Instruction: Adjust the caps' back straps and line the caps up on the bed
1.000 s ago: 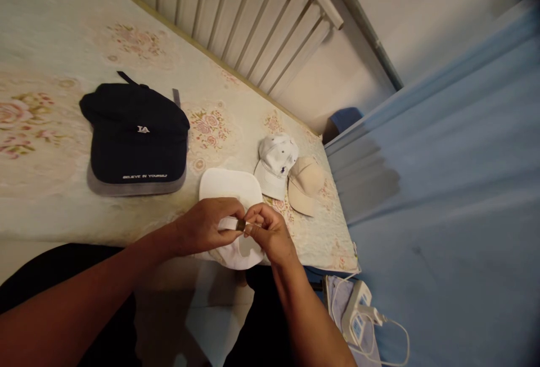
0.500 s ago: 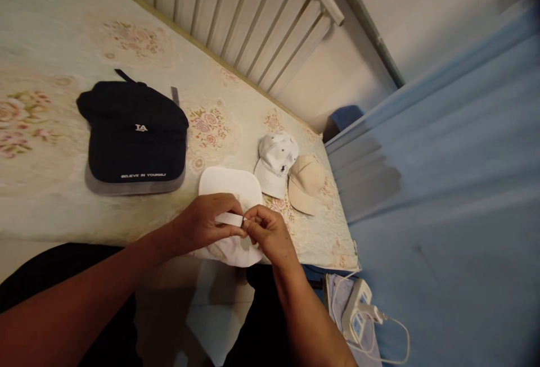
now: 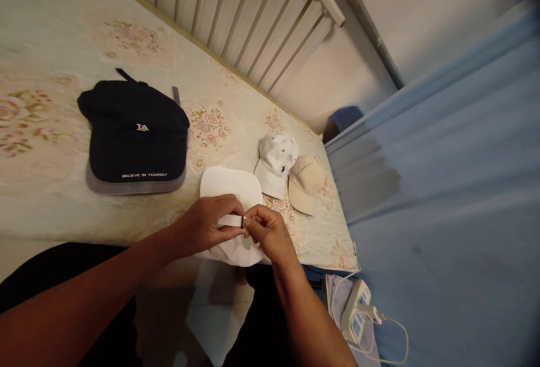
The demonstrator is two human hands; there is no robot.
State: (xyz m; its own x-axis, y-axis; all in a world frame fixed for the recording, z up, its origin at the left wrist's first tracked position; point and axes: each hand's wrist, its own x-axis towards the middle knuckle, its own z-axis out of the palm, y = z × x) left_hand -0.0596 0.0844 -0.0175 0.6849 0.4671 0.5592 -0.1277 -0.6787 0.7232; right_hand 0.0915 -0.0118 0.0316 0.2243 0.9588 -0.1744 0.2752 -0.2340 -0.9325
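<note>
A white cap [image 3: 230, 181] lies at the bed's near edge, its brim pointing away from me. Its white strap [image 3: 230, 220] is raised between my two hands, with a small dark buckle [image 3: 242, 221] at the strap's right end. My left hand [image 3: 211, 221] is closed, pinching the strap from the left between thumb and fingers. From the right, my right hand [image 3: 266, 231] pinches at the buckle end, and its fingertips partly hide what they grip. The hands cover the middle of the cap.
Left on the floral bedcover [image 3: 139, 215] lies a dark cap [image 3: 139, 131] with a grey brim edge. A white cap with a small logo [image 3: 276, 162] and a beige cap [image 3: 307, 184] sit to the right. A power strip [image 3: 356, 311] with cables stands beside the bed, near a blue curtain [image 3: 434, 204].
Almost nothing differs. The strap and buckle between my fingers have shifted very slightly, and the whole view has moved a touch.
</note>
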